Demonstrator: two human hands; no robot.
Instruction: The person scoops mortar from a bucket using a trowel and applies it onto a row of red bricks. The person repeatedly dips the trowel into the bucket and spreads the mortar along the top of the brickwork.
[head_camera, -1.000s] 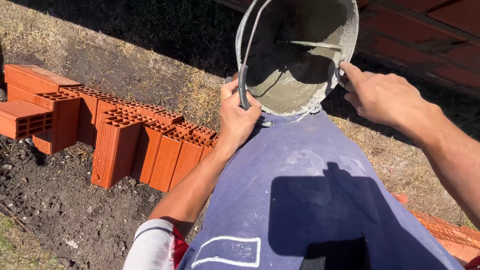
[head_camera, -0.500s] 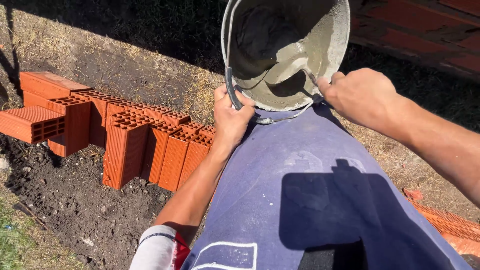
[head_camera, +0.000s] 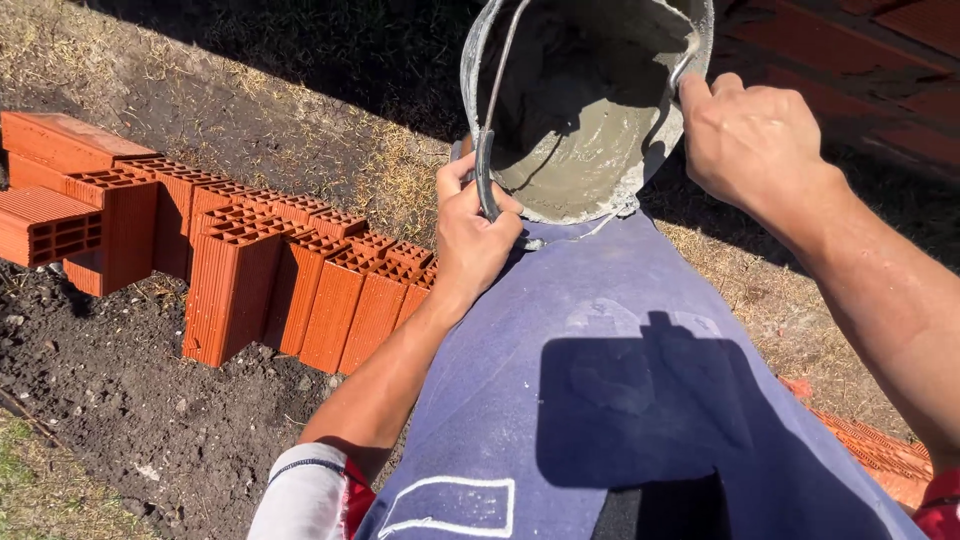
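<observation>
At upper centre the tilted bucket of grey mortar rests on the knee, hollow bricks lining the soil at left. The left hand closes its grip on the bucket's handle; the right hand clasps a tool handle at the far rim.

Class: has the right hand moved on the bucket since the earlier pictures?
Yes. The right hand has climbed from the side of the bucket up to its rim.
</observation>
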